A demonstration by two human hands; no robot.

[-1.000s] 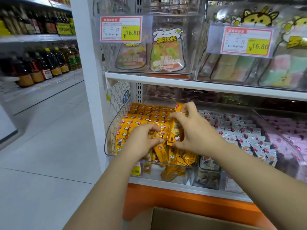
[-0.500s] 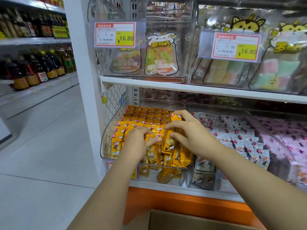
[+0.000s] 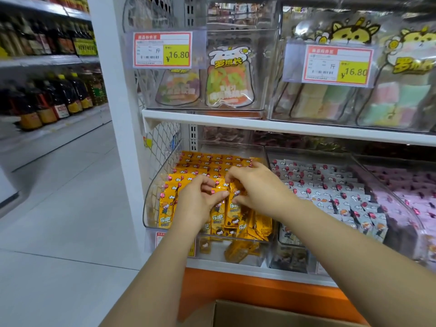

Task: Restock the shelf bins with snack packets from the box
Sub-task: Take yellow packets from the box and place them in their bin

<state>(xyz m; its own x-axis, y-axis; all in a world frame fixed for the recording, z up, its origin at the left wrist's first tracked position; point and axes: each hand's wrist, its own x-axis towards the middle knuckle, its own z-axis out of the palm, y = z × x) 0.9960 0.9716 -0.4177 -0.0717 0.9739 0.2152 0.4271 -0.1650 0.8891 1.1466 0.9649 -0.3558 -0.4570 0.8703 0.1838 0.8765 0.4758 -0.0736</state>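
A clear plastic shelf bin [image 3: 154,185] on the lower shelf holds rows of orange snack packets [image 3: 203,162]. Both hands are inside it, over the front rows. My left hand [image 3: 198,201] pinches the top of an upright orange packet between thumb and fingers. My right hand [image 3: 257,187] curls its fingers round the tops of neighbouring orange packets [image 3: 232,208] just to the right. The two hands almost touch. A brown cardboard box [image 3: 259,313] shows at the bottom edge, below the shelf; its inside is hidden.
Bins to the right hold grey packets [image 3: 330,185] and pink packets [image 3: 412,190]. The upper shelf [image 3: 283,127] carries clear bins of candy bags with price tags. An orange base panel [image 3: 259,289] runs under the shelf. Oil bottles [image 3: 54,97] line an aisle shelf at left.
Both hands have drawn closer together and lower over the front orange packets. The packet that stood up in my right hand now sits down among the rows. The camera moved nearer.
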